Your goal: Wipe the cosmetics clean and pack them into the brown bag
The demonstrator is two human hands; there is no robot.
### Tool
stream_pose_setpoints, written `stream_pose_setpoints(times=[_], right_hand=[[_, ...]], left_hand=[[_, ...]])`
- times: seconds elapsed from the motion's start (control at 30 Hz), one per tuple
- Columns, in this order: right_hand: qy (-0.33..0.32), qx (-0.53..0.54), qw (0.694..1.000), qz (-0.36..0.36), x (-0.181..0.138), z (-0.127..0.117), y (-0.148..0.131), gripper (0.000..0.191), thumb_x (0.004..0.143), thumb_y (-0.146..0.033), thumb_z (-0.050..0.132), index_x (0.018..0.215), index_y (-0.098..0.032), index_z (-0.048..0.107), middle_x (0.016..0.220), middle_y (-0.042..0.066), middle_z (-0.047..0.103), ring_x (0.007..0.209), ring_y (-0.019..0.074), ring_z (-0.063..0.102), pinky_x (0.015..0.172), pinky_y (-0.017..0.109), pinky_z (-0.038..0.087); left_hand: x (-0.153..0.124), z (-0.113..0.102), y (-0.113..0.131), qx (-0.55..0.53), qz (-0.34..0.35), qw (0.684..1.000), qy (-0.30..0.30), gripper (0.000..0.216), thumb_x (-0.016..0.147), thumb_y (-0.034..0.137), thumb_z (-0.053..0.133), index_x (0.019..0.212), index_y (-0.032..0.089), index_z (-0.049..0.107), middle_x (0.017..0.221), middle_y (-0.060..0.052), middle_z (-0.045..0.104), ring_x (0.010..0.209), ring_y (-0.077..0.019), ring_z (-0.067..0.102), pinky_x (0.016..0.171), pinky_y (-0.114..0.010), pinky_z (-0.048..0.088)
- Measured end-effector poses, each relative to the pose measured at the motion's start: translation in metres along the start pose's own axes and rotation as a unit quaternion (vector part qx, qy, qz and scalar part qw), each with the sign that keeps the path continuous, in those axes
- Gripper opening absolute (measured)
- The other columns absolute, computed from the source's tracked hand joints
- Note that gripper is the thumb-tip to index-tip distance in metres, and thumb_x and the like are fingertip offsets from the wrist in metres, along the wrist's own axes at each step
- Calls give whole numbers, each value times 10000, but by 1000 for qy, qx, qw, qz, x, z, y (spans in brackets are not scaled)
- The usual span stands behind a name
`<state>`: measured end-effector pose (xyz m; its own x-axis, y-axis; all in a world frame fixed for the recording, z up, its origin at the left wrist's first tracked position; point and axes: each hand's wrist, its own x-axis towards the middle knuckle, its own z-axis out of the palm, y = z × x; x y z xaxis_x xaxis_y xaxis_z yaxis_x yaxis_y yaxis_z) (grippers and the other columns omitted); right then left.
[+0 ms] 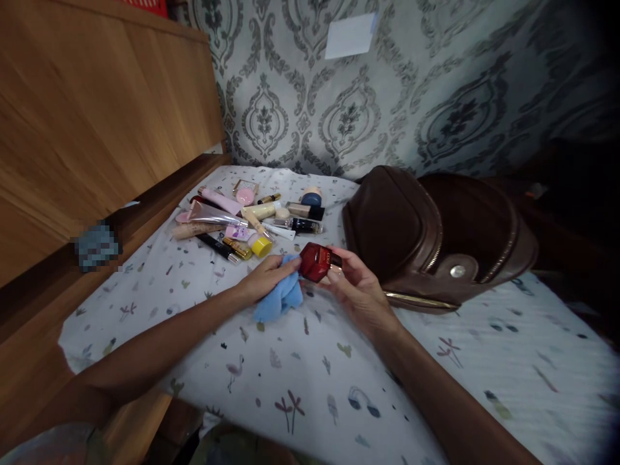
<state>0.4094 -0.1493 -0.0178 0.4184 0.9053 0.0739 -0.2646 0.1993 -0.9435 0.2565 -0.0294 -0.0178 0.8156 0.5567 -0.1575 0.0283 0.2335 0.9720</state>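
A dark red glass bottle (pixel 314 261), perhaps perfume, is held above the printed cloth with its cap end toward the right. My right hand (pixel 361 287) grips it around the cap end, fingers behind and thumb in front. In my left hand (pixel 266 279) is a crumpled light blue cloth (pixel 279 300), pinched under the thumb and touching the bottle's left side. Just beyond my hands lies a loose pile of cosmetics, among them a yellow-capped container (pixel 261 246), a pink tube (pixel 220 200) and a black-capped bottle (pixel 307 225).
A brown leather bag (pixel 397 226) with zips stands on the right. The white printed cloth (pixel 271 381) covers the surface beneath. A wooden cabinet (pixel 106 84) rises on the left, and patterned wallpaper (pixel 290 97) closes off the back. A navy jar (pixel 311 196) sits behind the pile.
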Motion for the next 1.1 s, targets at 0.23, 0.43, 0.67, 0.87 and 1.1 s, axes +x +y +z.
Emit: stream_pose_setpoints(times=[0.23,0.43,0.67,0.87,1.1], right_hand=[[12,-115,988,-103,-8,7,0,522,698,-408,842,1158,-309,616,1239,42,623,1064,219,629,952,416,549],[7,-294,924,-243,-15,9,0,439,776,-418,780,1183,-316,648,1218,66,583,1147,264,587,941,420,573],[-23,-388,870,-303,-15,4,-4,405,834,-389,730,1226,-329,647,1262,76,577,1156,278,589,1027,480,519],[-38,-355,908,-221,-13,4,-2,506,844,-450,695,1302,-276,570,1202,95,608,1078,262,608,881,426,580],[-41,-360,924,-122,-9,1,1,756,721,-489,775,1381,-246,497,1259,120,605,1083,290,612,952,479,509]], left_hand=[[-3,4,6,-93,-65,993,-43,636,660,701,743,829,90,689,692,-70,697,573,-153,633,568,-272,515],[-5,1,4,-133,-61,985,-94,691,696,694,723,1057,106,711,857,-119,753,632,-186,671,623,-313,547],[-6,2,4,-109,-33,987,-116,676,644,647,787,1008,84,703,813,-114,728,647,-181,665,638,-303,543],[-5,0,10,8,43,997,-64,526,685,534,797,1012,139,682,863,-57,698,730,-174,637,659,-273,512],[-11,2,14,159,139,976,-49,465,774,475,735,1097,159,622,996,-51,660,911,-201,607,801,-288,483]])
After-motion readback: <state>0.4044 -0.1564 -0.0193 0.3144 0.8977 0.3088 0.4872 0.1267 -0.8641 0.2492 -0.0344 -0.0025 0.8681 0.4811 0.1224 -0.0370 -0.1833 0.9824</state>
